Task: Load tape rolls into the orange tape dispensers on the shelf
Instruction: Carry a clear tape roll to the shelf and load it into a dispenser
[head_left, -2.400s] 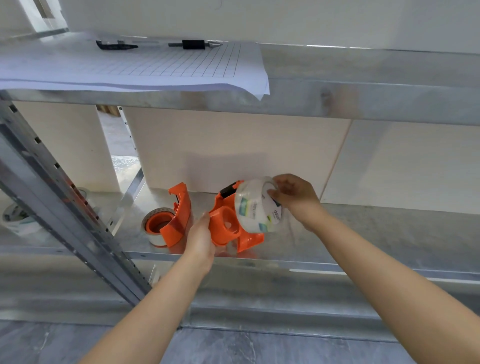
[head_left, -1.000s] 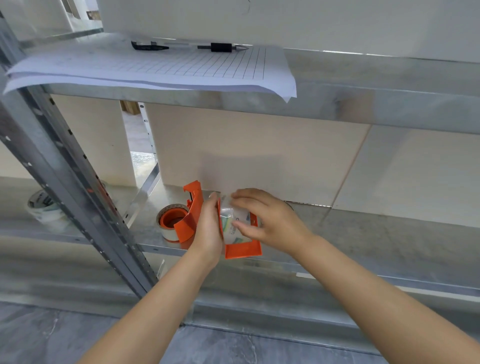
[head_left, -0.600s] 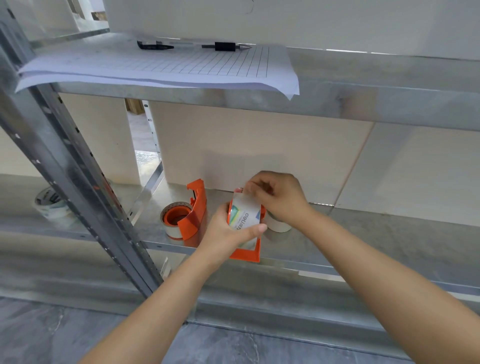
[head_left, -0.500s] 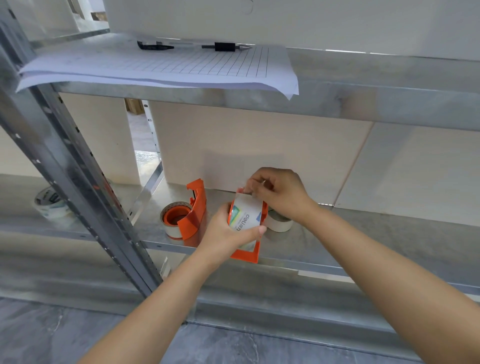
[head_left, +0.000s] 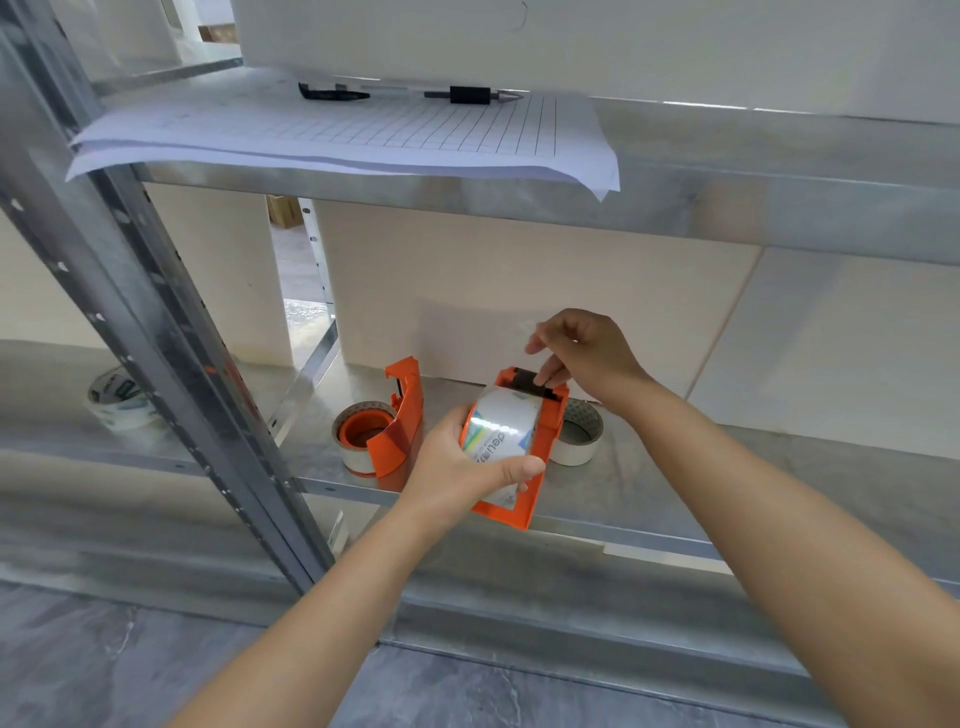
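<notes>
My left hand (head_left: 457, 467) grips an orange tape dispenser (head_left: 545, 431) with a clear tape roll (head_left: 501, 426) seated in it, held just above the metal shelf (head_left: 727, 483). My right hand (head_left: 582, 348) pinches the clear free end of the tape (head_left: 524, 330) and holds it up above the dispenser's black cutter end. A second orange dispenser (head_left: 400, 421) stands on the shelf to the left with a white roll (head_left: 356, 436) in it. A loose white tape roll (head_left: 579, 434) lies on the shelf behind the held dispenser.
A slanted metal upright (head_left: 156, 338) crosses the left side. Another tape roll (head_left: 119, 397) lies on the shelf left of it. The upper shelf carries gridded paper sheets (head_left: 363, 130) and two pens (head_left: 467, 95). Grey floor lies below.
The roll went into the dispenser. My right hand lifted from the roll's top and now pulls the tape end upward. The loose white roll behind came into view.
</notes>
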